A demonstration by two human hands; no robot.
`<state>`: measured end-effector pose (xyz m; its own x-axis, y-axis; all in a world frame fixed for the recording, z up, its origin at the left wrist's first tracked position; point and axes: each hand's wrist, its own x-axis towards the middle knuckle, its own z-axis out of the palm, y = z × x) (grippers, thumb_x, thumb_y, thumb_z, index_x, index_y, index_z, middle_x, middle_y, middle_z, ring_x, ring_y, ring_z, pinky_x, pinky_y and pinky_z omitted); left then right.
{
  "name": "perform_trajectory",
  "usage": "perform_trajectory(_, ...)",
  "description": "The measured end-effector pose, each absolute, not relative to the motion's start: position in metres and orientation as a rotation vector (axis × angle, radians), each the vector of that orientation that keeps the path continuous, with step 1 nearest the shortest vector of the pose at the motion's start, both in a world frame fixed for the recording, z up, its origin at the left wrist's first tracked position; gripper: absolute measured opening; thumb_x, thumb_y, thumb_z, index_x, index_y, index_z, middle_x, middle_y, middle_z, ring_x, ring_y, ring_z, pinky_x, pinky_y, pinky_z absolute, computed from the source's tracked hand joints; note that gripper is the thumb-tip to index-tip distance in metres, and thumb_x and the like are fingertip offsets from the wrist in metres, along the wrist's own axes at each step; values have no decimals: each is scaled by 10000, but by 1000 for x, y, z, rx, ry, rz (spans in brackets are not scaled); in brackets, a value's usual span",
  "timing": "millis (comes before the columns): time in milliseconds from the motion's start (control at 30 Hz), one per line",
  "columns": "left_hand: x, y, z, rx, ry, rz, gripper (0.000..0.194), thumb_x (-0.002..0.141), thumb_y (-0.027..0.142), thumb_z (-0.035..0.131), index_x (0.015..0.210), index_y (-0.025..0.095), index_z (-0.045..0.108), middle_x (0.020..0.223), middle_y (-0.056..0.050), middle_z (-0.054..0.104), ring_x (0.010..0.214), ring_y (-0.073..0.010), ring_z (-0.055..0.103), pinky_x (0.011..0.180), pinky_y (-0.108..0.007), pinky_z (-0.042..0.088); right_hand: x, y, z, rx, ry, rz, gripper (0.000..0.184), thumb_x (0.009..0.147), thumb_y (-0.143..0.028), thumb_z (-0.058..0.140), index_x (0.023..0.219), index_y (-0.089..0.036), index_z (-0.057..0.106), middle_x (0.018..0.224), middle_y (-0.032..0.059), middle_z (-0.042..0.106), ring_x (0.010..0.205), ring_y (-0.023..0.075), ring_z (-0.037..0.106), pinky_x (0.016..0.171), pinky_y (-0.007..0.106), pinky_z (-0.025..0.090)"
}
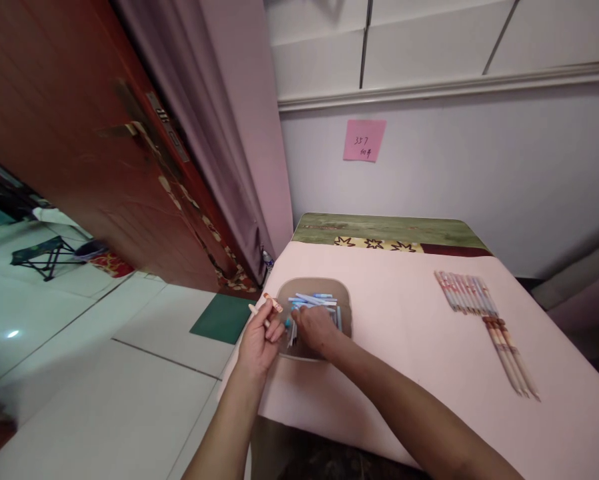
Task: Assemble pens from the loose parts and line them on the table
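My left hand [263,339] is raised at the left rim of a grey-brown bin [347,287], its fingers closed on slim pens. One pen shows an orange-brown patterned end [273,303]; a pale pen tip [253,309] sticks out to the left. My right hand [315,327] reaches down into the bin, fingers curled among the loose pens. Whether a pen is between those fingertips is hidden. Several blue and white pens [312,300] lie crosswise in the bin, and a few darker-tipped ones [292,333] lie between the two hands.
On the right of the pink-covered table [394,347] lies a row of pale patterned pens [467,293]. Just below it are brown-ended pens [510,357] side by side. A pink note [364,140] is stuck to the wall, and a wooden door [129,167] stands at the left.
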<state>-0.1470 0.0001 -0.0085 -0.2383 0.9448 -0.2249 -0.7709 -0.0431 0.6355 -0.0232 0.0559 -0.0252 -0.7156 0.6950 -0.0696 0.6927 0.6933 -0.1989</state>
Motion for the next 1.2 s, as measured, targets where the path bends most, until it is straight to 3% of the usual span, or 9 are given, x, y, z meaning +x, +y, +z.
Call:
perform_trajectory(133, -146, 1, -12, 309, 830, 1638, 110, 804, 165, 659, 814, 142, 551, 687, 42, 577, 318, 23, 264, 281, -106, 217, -4, 77, -24, -1388, -2765, 248, 292, 915, -101, 383, 1119, -144, 588, 992, 168, 679, 838, 233, 676, 705, 311, 498)
perform_trajectory(300, -147, 2, -10, 304, 826, 1620, 111, 803, 165, 656, 807, 140, 548, 691, 39, 583, 316, 22, 262, 275, -107, 214, 14, 91, -23, -1551, -2663, 216, 206, 894, -106, 441, 1030, -124, 596, 936, 148, 685, 848, 243, 673, 708, 305, 493)
perform_trajectory(433, -145, 2, -8, 294, 844, 1596, 121, 793, 165, 668, 808, 139, 551, 686, 40, 581, 318, 22, 263, 276, -107, 212, 18, 92, -20, -1593, -2610, 213, 210, 899, -117, 447, 1072, -139, 564, 1006, 130, 664, 877, 226, 659, 721, 289, 488)
perform_trajectory(767, -139, 3, -12, 322, 850, 1538, 150, 764, 172, 695, 830, 142, 564, 694, 37, 593, 321, 28, 262, 288, -103, 205, 19, 89, -13, -1517, -2636, 261, 250, 940, -152, 400, 1083, -155, 605, 1082, 143, 637, 921, 215, 645, 759, 282, 474)
perform_trajectory(967, -144, 4, -8, 285, 827, 1564, 124, 799, 163, 663, 873, 144, 565, 711, 28, 592, 325, 20, 274, 282, -110, 220, -7, 72, -16, -1211, -2810, 396, 206, 893, -224, 519, 956, -214, 715, 995, 76, 710, 895, 192, 671, 750, 242, 484)
perform_trajectory(1200, -147, -2, -4, 269, 835, 1589, 130, 786, 156, 677, 852, 150, 565, 703, 35, 578, 332, 19, 275, 286, -110, 232, -30, 61, -36, -1127, -2919, 418, 272, 841, -55, 482, 915, -95, 741, 918, 167, 733, 820, 233, 695, 726, 290, 530)
